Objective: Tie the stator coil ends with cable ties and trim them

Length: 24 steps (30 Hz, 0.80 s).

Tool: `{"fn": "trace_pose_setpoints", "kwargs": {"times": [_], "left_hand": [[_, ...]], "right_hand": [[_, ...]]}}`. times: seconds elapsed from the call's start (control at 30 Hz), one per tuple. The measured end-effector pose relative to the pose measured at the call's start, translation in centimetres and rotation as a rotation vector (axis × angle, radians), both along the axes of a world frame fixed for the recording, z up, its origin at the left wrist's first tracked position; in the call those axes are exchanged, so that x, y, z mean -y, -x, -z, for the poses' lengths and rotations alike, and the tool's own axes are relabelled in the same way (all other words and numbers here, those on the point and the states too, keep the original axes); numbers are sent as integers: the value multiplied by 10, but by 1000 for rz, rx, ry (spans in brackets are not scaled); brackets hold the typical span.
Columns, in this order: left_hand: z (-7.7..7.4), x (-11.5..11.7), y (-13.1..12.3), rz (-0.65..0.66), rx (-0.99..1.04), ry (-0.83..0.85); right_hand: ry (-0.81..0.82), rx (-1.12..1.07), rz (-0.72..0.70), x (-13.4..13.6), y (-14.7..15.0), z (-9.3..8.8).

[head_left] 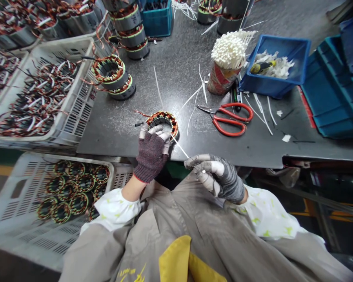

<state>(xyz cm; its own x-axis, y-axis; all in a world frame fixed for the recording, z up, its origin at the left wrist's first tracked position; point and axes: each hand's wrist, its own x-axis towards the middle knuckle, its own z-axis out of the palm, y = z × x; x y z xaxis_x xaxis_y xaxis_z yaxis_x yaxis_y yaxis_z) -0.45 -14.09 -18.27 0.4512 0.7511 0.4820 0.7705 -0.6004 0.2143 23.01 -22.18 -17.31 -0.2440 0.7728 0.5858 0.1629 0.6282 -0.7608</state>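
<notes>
A motor stator (161, 117), a ring with copper windings and pale yellow-green edging, lies on the dark table in front of me. My left hand (153, 147), in a dark knitted glove with light fingertips, is closed on its near rim. From the stator a thin white tie (180, 146) runs taut down to my right hand (213, 172). That hand, in a grey striped glove, pinches the tie's end between thumb and fingers, just off the table edge. A short white end shows between its fingers. Red-handled scissors (231, 117) lie open to the right of the stator.
Stacked stators (113, 76) stand at left, beside a crate (73, 90) of wired stators. A lower crate (26, 188) holds more. A cup (222, 80) of white ties and a blue bin (278, 84) stand behind the scissors. Loose white strips (204, 88) lie around; teal trays (335, 98) sit far right.
</notes>
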Motion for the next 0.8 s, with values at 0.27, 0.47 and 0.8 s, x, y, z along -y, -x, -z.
{"fn": "trace_pose_setpoints", "kwargs": {"times": [0.27,0.47,0.8], "left_hand": [[0,0,0,-7,-19,-22],[-1,0,-1,-13,-9,-23],[0,0,-2,-28,-24,-13]], "right_hand": [[0,-12,23,0,2,3],[1,30,45,-1,2,4],[-17,14,43,-5,5,2]]}}
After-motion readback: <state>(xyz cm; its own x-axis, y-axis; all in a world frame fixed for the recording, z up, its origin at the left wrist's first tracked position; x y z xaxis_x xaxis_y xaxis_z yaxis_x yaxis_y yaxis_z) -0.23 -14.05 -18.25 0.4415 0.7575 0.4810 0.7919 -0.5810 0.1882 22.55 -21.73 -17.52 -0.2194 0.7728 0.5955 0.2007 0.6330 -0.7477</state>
